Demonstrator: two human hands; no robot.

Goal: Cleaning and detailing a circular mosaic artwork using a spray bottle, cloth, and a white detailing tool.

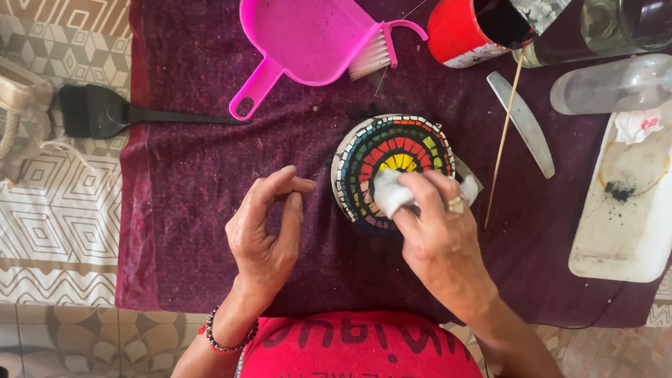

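Observation:
A round mosaic disc [399, 143] with coloured rings of tile lies on a dark purple cloth [196, 210]. My right hand [437, 241] presses a crumpled white wipe [390, 192] onto the disc's lower half, and wears a ring. My left hand [266, 234] hovers just left of the disc with its fingers loosely curled and thumb near the fingertips, holding nothing that I can see. It does not touch the disc.
A pink dustpan [308, 38] with a small brush lies at the back. A black brush [105, 112] rests at the left cloth edge. Right of the disc are a thin wooden stick [504, 136], a grey spatula [521, 122], a red can [465, 31], clear bottles and a white tray [623, 224].

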